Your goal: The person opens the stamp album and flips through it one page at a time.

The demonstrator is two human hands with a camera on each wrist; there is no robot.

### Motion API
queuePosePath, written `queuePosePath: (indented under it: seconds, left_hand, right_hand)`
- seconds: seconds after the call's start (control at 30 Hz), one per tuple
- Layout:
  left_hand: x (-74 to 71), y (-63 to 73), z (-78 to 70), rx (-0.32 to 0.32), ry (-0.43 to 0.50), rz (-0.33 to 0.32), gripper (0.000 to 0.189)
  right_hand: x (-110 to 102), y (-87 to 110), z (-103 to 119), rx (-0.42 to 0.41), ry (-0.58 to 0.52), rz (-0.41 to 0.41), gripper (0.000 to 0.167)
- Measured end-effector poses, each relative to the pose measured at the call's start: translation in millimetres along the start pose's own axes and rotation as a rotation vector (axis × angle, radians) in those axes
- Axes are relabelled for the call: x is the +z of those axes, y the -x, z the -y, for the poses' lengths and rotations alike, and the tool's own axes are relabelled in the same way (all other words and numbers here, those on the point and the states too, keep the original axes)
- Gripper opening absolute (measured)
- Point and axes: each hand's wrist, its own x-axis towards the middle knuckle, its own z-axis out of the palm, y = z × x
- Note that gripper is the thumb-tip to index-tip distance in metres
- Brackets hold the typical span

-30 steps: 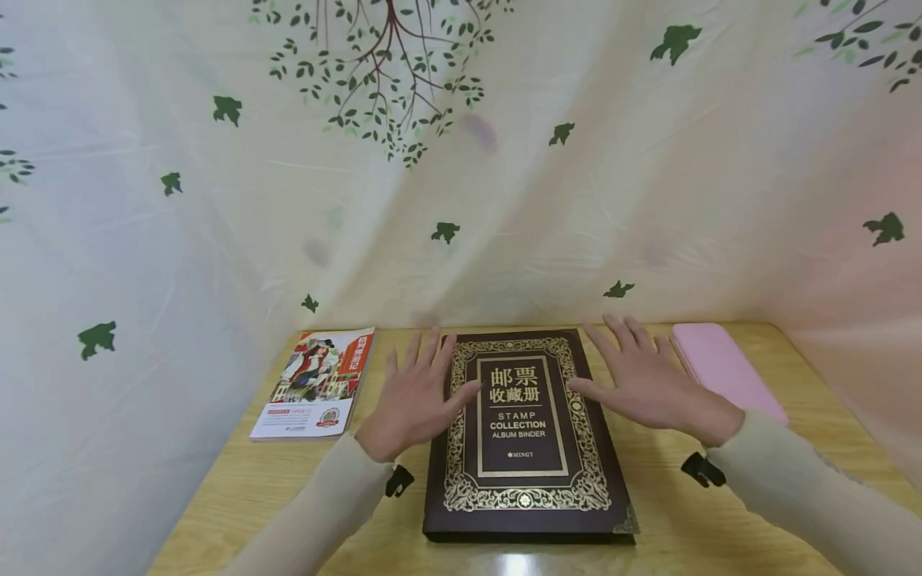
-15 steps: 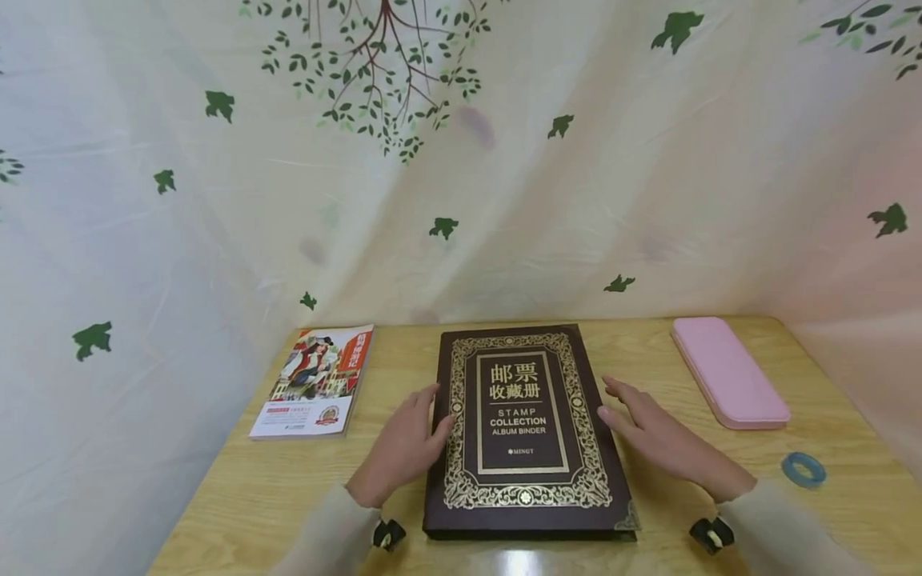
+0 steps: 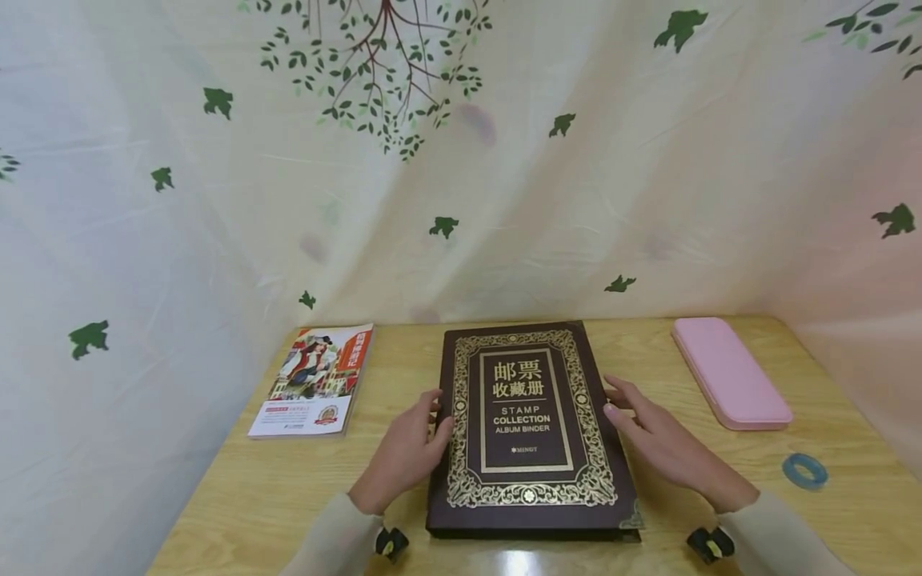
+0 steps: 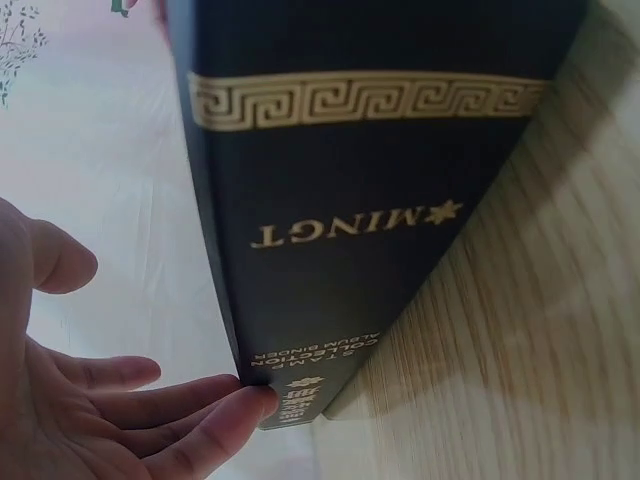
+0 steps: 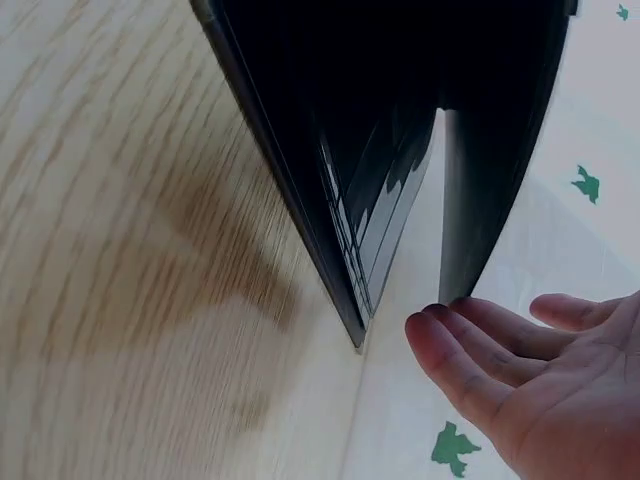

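Note:
In the head view a dark stamp album (image 3: 524,512) with gold lettering and a gold ornate border lies on the table between my two hands. My left hand (image 3: 403,452) is at its left side; in the left wrist view the fingertips (image 4: 262,398) touch the spine near its far end, thumb apart. My right hand (image 3: 673,448) is at the right side, its fingertips (image 5: 440,315) at the edge of the front cover (image 5: 500,170). A gap shows between that cover and the pages (image 5: 385,220) in the right wrist view.
An illustrated paperback (image 3: 313,384) lies on the left of the wooden table (image 3: 288,496). To the right are a pink case (image 3: 731,372) and a blue ring-shaped thing (image 3: 805,471). A leaf-patterned cloth (image 3: 519,200) hangs behind the table.
From above the album, both hands have come down and back to its two sides. The album has since shifted slightly right. The blue ring, hidden behind the right arm before, now shows.

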Motion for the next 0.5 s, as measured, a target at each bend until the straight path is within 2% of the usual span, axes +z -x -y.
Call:
queuePosePath:
  seconds: [0.17,0.5]
  left_hand:
    - [7.8,-3.8,-5.4,0.044,0.041,0.031,0.046]
    - [22.4,-15.6,-23.0,0.099,0.109,0.076,0.042]
  right_hand:
    - [-12,4.2,-2,0.009,0.011,-0.021,0.053]
    - [-49,11.6,1,-0.031,0.057,-0.072,0.049]
